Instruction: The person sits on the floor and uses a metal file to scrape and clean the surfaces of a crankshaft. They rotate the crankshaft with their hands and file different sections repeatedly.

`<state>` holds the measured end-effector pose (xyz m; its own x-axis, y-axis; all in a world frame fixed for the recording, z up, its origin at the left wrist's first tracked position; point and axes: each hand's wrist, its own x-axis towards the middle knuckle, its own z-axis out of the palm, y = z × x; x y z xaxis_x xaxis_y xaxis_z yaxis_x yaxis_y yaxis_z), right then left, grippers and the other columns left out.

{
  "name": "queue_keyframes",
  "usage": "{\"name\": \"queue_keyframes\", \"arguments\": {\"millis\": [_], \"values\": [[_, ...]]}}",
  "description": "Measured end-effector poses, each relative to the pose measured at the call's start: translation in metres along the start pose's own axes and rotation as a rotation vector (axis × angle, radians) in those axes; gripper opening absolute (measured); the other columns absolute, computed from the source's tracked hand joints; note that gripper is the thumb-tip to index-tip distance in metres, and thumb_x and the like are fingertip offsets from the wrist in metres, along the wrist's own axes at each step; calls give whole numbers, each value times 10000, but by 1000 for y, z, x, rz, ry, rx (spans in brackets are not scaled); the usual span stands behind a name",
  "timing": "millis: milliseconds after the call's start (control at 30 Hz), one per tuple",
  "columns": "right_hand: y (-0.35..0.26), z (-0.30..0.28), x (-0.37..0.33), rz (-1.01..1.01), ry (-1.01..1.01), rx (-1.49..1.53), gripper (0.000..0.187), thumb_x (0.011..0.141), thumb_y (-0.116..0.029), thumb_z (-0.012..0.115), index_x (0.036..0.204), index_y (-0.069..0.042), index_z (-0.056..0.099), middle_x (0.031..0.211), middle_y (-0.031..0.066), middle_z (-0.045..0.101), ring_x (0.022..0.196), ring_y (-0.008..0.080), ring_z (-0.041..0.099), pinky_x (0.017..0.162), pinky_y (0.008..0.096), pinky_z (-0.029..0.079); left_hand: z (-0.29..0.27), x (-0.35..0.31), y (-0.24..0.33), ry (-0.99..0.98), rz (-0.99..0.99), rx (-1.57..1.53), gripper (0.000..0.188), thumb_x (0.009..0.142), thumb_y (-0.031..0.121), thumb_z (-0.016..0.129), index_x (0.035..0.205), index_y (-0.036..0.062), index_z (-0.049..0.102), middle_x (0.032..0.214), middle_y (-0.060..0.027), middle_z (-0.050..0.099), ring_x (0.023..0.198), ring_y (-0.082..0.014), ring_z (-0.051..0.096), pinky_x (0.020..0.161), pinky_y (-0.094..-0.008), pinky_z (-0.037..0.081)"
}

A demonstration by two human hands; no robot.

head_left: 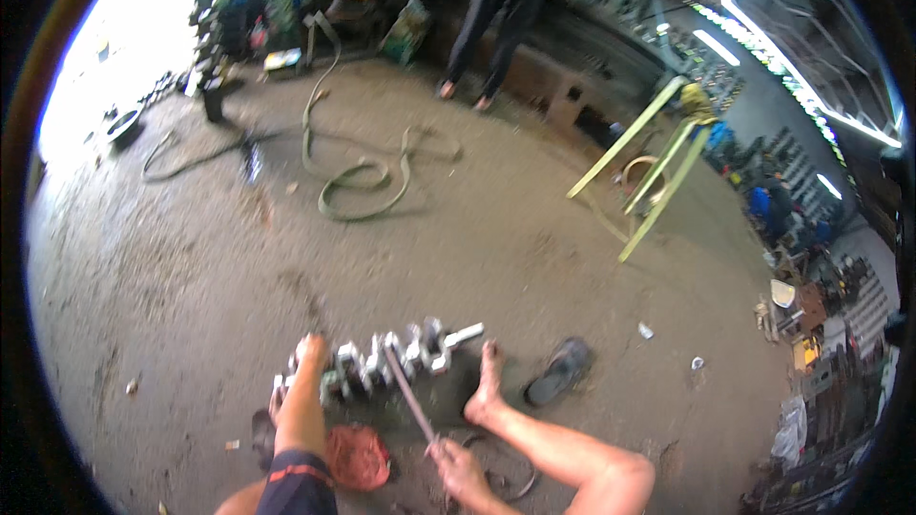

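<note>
A metal crankshaft [372,362] lies on the floor in front of me, its bright shaft end pointing right. My left hand [310,351] reaches forward to its left part and appears closed around it, though the fingers are blurred. Closed in my right hand [460,472] is the near end of a long, narrow, grey-brown strip [410,396]. It runs straight up to the crankshaft's middle, and whether it is stiff or pulled taut I cannot tell. My bare right foot [485,386] rests just right of the crankshaft. A crumpled red thing [358,458] lies between my arms.
A dark sandal [560,372] lies right of my foot. A thin dark loop [525,482] curves by my right hand. Farther off are a coiled hose [363,195], a yellow-green stand [658,167] and a standing person [506,10]. Metal parts [840,324] crowd the right side.
</note>
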<state>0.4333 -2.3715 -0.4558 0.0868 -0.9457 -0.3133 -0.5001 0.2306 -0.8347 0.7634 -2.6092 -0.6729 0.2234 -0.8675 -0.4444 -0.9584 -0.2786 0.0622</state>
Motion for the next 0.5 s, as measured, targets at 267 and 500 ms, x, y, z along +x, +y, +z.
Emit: {"name": "queue_keyframes", "arguments": {"millis": [267,500], "values": [[10,-57,40,432,62,629,223,990,-274,538,882,-92,609,573,-77,410,435,31,362,381,201,289,-23,-43,21,-139,-199,-90,283,875,213,584,1113,124,709,1211,-107,654,1107,-293,638,875,-408,545],[-18,-3,-3,75,-99,190,241,987,-242,544,868,-66,657,588,-48,452,518,43,388,465,244,306,-29,-63,12,-66,-133,-233,198,808,199,617,911,93,749,988,-154,713,929,-300,698,784,-424,560]]}}
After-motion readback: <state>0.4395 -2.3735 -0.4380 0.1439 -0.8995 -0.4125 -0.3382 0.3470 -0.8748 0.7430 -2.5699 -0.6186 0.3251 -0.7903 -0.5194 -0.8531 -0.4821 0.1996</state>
